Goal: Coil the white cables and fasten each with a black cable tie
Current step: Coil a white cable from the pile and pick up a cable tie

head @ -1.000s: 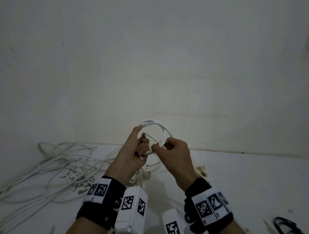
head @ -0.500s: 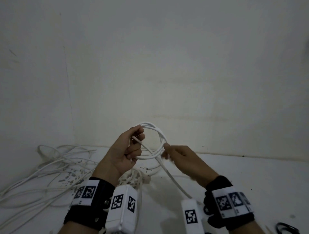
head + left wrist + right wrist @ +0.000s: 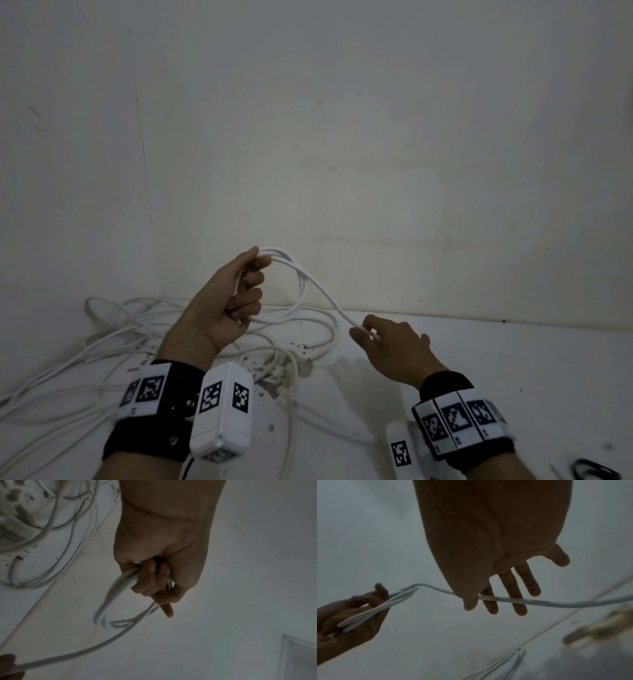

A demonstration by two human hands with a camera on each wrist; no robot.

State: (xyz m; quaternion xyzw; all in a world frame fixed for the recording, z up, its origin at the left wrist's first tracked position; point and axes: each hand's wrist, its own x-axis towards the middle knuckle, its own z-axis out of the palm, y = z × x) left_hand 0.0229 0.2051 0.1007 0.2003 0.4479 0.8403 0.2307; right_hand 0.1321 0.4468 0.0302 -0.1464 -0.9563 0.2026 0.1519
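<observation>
Holding: two hands share one white cable.
Loose cables (image 3: 113,346): a tangle, too many to count, on the white floor (image 3: 513,377) at left.
Left hand (image 3: 222,308): raised, fingers curled round the coil (image 3: 301,284) of several loops.
Right hand (image 3: 394,346): lower, thumb and forefinger pinching the free strand (image 3: 329,294), other fingers spread.
Change: the right hand has drawn away from the coil, rightward and down.
Black cable tie (image 3: 592,471): one, far right.

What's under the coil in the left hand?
Under the coil that the left hand holds, loose white cables sprawl across the stained white floor. The hands and wrist units cover part of the pile.
</observation>
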